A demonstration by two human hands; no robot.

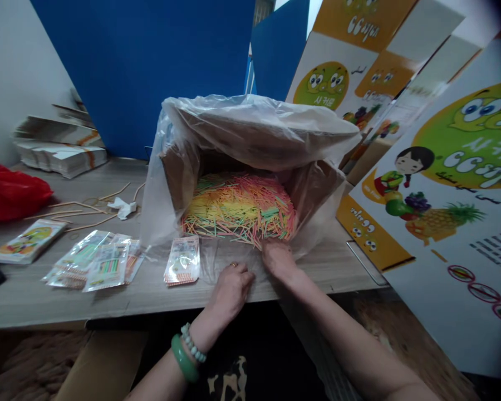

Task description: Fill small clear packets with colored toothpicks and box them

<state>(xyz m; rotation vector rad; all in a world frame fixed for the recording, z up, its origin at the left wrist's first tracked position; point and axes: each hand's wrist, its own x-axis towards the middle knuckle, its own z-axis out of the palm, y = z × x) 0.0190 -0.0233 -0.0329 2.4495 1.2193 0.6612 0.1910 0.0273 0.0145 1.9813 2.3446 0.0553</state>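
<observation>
A heap of thin coloured sticks (pixel 242 203), in yellow, pink, green and orange, lies in an open cardboard box (pixel 177 178) on its side. A clear plastic liner (pixel 259 114) drapes over the box's edges and onto the table. My right hand (pixel 278 259) is at the front edge of the heap, its fingertips hidden. Lower and to the left, my left hand (pixel 232 285) rests over the liner near the table's front edge. Its fingers are curled; whatever they pinch is hidden. Beside it lies a small stack of printed sachets (pixel 182 260).
More clear sachets (pixel 104 262) with sticks lie to the left, near a small printed carton (pixel 29 240). Behind them are brown cords (pixel 79 209), a red bag (pixel 12 192) and flat cartons (pixel 62 147). Large printed boxes (pixel 451 211) stand on the right; a blue panel (pixel 158 50) rises behind.
</observation>
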